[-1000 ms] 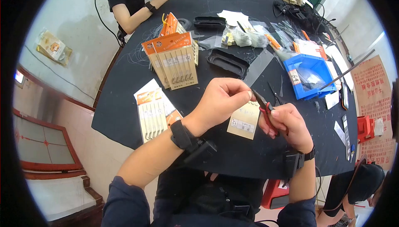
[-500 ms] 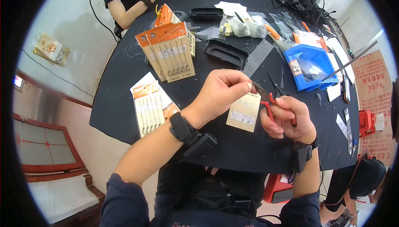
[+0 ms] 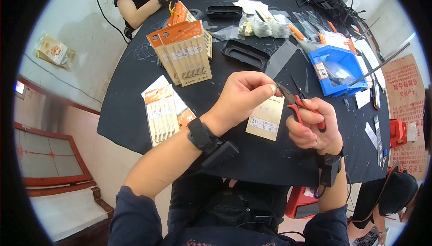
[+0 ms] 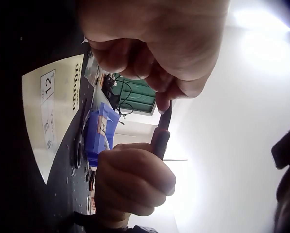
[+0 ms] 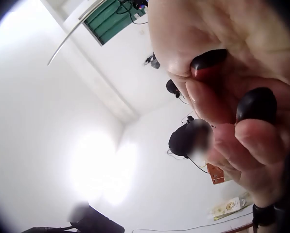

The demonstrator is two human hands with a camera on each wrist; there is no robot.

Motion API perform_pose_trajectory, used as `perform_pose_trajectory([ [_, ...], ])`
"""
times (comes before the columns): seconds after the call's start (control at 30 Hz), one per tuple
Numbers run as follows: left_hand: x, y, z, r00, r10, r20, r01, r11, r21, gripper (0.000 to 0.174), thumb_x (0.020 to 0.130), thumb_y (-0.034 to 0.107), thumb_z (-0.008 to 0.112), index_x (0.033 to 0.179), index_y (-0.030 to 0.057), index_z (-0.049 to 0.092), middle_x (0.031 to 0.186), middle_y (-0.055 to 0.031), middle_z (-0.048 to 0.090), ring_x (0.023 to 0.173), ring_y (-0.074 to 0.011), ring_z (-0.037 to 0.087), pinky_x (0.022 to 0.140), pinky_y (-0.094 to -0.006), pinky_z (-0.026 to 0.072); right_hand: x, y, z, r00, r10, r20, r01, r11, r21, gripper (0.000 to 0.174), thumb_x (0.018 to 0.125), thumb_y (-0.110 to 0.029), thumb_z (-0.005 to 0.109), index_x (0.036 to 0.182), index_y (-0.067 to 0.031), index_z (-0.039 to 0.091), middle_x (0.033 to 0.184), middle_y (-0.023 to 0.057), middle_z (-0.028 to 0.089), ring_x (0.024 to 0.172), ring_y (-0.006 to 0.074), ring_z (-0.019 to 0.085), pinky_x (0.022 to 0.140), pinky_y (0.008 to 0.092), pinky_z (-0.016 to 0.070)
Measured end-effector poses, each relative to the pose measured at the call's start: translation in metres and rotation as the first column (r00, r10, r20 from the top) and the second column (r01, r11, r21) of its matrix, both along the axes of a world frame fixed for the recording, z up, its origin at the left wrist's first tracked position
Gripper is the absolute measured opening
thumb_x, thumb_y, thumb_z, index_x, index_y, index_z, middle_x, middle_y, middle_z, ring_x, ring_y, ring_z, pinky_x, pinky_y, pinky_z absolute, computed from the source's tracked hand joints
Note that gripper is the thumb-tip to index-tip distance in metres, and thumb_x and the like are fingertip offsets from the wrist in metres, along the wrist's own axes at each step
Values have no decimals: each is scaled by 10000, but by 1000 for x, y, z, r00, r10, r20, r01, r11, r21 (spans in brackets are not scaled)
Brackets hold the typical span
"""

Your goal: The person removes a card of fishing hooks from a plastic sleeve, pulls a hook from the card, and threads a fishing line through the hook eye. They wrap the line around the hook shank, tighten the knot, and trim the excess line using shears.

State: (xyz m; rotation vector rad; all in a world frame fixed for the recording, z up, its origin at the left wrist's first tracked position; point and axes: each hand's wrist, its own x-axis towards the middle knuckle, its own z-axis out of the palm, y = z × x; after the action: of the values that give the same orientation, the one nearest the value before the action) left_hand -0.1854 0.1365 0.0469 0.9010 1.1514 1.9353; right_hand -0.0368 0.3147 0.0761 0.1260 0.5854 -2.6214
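My right hand [image 3: 315, 122] holds long-nosed pliers [image 3: 294, 102] with red handles and black handle ends. The handles are spread apart, and in the right wrist view the black ends [image 5: 256, 105] show between the palm and curled fingers. My left hand [image 3: 243, 95] pinches something tiny between thumb and forefinger, right at the pliers' nose; I cannot tell what it is. Below the hands lies a tan card [image 3: 264, 124] labelled 12, with a row of small dark marks along its upper edge. The left wrist view shows this card [image 4: 52, 107] beside the hands.
Fishing hook packets [image 3: 186, 57] stand upright on the black table at left, and more packets [image 3: 160, 115] lie nearer. Beyond the hands are a black tray [image 3: 245, 56], scissors [image 3: 298, 87] and a blue bin [image 3: 337, 68]. Another person's arm [image 3: 148, 9] rests at the far side.
The pliers' handles have spread and the right hand's fingers have loosened round them. The pliers' nose stays by the left fingertips. The left hand keeps its pinch.
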Motion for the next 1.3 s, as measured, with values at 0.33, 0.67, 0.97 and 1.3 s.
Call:
perform_pose_trajectory([
  [0.33,-1,3,-6,1000,3,7,-4,1000,30,144,955,91,616,945,-16,712,879,-27,702,793,-57,619,720,-225,507,-2,4,-8,995,93,42,-83,979,-189,527,1013,-384,341,534,-176,411,692,117,520,516,134,436,396,222,358],
  [0.67,-1,6,-6,1000,0,6,0,999,46,148,955,106,617,942,-16,701,904,-38,705,833,-72,633,763,-239,518,-2,4,-8,993,104,54,-87,962,-258,528,1021,-394,335,546,-174,400,686,93,497,517,134,419,407,228,354],
  [0.97,-6,4,5,992,67,-106,-75,995,-69,132,945,70,626,929,-33,708,898,-50,717,827,-76,636,760,-239,518,0,-8,18,931,-239,-276,361,719,594,494,971,-331,468,526,-139,374,706,75,489,592,139,410,562,277,353],
  [1.3,-2,-6,12,1000,19,-23,-20,998,-55,135,930,84,636,917,-28,711,901,-68,719,843,-92,644,782,-251,511,2,22,7,812,-176,-556,425,-475,771,250,842,-133,712,666,35,655,669,93,555,592,202,535,571,329,394],
])
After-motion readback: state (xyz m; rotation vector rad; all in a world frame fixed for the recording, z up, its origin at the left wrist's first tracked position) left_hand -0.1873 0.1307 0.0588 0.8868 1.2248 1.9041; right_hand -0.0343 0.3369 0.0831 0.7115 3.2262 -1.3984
